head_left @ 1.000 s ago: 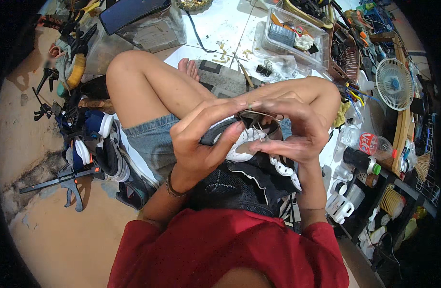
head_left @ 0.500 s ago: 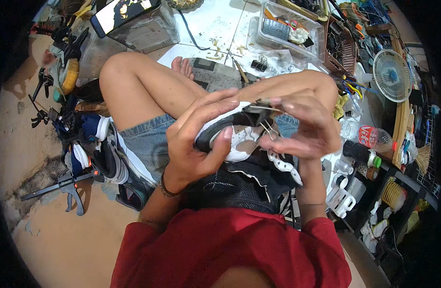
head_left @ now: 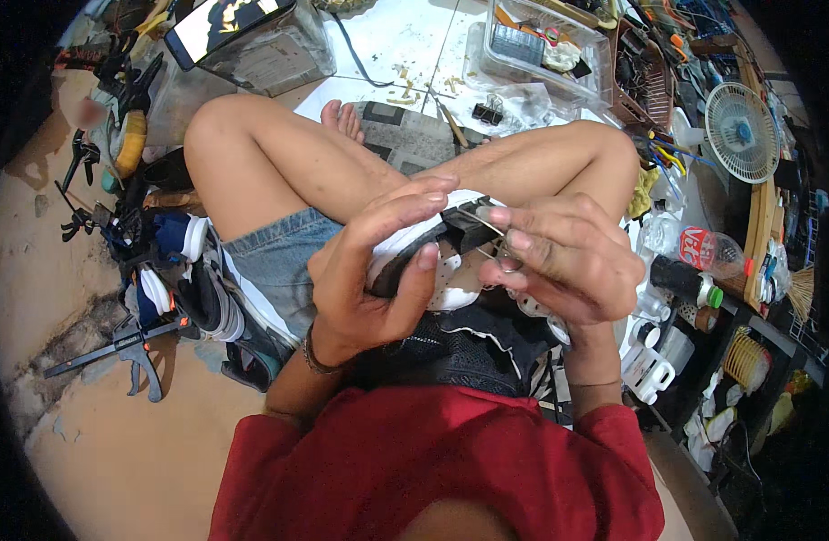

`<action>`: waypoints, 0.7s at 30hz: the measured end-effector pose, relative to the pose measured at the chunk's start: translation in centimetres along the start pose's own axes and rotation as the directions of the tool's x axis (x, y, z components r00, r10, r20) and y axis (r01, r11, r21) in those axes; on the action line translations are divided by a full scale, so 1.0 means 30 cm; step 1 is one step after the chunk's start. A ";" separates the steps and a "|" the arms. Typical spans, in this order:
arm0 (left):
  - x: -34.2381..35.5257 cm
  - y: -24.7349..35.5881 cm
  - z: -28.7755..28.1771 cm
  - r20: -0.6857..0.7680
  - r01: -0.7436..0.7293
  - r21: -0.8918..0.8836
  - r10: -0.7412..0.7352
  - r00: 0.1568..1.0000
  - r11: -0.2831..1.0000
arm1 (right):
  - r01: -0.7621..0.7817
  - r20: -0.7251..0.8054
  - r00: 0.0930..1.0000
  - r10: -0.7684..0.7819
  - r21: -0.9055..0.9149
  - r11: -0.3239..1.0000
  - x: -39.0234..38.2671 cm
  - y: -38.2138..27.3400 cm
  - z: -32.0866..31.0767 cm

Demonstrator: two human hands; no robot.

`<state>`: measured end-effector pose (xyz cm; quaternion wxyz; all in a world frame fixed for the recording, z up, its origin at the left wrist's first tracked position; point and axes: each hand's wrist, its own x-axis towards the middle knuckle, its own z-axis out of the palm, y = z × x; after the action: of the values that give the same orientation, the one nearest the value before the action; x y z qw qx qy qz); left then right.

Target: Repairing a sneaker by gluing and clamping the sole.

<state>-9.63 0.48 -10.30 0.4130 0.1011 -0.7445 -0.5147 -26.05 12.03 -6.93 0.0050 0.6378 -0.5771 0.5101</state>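
A white and black shoe [head_left: 452, 288] with a dotted white piece is held in my left hand [head_left: 360, 279] above my lap, its fingers curled over the rim and the thumb on the side. At the top edge sits a black binder clip [head_left: 467, 225] with metal handles. My right hand [head_left: 568, 261] pinches those handles; whether the clip's jaws have closed on the edge I cannot tell. Black mesh fabric [head_left: 451, 365] lies below the shoe, partly hidden by my hands and wrists.
Shoes [head_left: 234, 316] and a bar clamp [head_left: 130, 347] lie left. Ahead are a phone [head_left: 221, 27] on a box, a plastic tub [head_left: 545, 68] and another binder clip [head_left: 489, 111]. A small fan [head_left: 739, 131], plastic bottles [head_left: 703, 248] and a tool rack [head_left: 748, 361] stand right.
The shoe has turned, showing more of its black and white edge. My right hand shifted rightward, its fingers now curled over the clip's handles. The phone screen, dark earlier, is lit.
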 end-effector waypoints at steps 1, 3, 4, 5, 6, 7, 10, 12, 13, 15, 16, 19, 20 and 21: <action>-0.003 0.001 0.004 -0.015 -0.001 -0.024 0.001 1.000 1.000 | 0.003 0.010 1.000 -0.003 0.031 1.000 0.001 0.007 -0.004; -0.006 0.001 0.007 -0.027 -0.003 -0.048 0.002 1.000 0.999 | 0.005 0.018 1.000 -0.006 0.061 0.998 0.003 0.030 -0.008; -0.009 0.003 0.007 -0.026 -0.005 -0.060 0.003 1.000 0.998 | 0.034 0.016 0.999 -0.036 0.112 0.993 0.006 0.047 -0.008; -0.010 0.006 0.009 -0.023 -0.007 -0.076 0.005 1.000 0.997 | 0.062 0.013 0.998 -0.064 0.158 0.986 0.008 0.061 -0.009; -0.013 0.015 0.010 -0.019 -0.006 -0.078 0.004 1.000 0.997 | 0.059 0.011 0.998 -0.062 0.156 0.986 0.010 0.073 -0.009; -0.017 0.027 0.010 0.016 0.033 -0.094 -0.031 0.999 0.995 | 0.077 -0.008 0.997 -0.077 0.211 0.975 0.010 0.085 -0.008; -0.010 0.038 0.000 0.074 0.068 -0.060 -0.063 0.995 0.996 | 0.099 -0.034 0.995 -0.093 0.274 0.957 -0.003 0.121 0.006; -0.008 0.028 0.006 0.091 0.062 -0.020 -0.060 0.994 0.998 | 0.170 0.001 0.984 -0.177 0.285 0.943 -0.005 0.150 0.012; -0.007 0.010 0.019 0.030 0.036 -0.069 -0.034 0.999 0.997 | 0.159 -0.008 0.987 -0.163 0.292 0.943 0.001 0.147 0.011; -0.012 0.006 0.024 -0.040 0.011 -0.110 -0.016 0.999 0.994 | 0.108 -0.012 0.994 -0.109 0.301 0.947 -0.002 0.133 0.007; -0.012 0.016 0.023 -0.020 0.039 -0.167 -0.043 0.999 0.985 | 0.056 -0.017 0.998 -0.054 0.306 0.950 -0.005 0.122 0.002; -0.022 0.022 0.033 -0.013 0.080 -0.291 -0.088 0.996 0.953 | -0.042 0.026 0.999 0.038 0.174 0.984 0.001 0.071 -0.036; -0.027 0.023 0.041 -0.015 0.095 -0.362 -0.107 0.994 0.927 | -0.042 0.030 0.999 0.038 0.172 0.984 -0.004 0.050 -0.049; -0.032 0.023 0.044 -0.013 0.111 -0.372 -0.125 0.992 0.922 | -0.111 0.041 0.993 0.107 0.122 0.986 -0.010 0.028 -0.060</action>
<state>-9.79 2.25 -10.36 0.4064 0.0753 -0.6190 -0.6679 -27.79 13.04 -6.75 -0.0726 0.6129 -0.5783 0.5335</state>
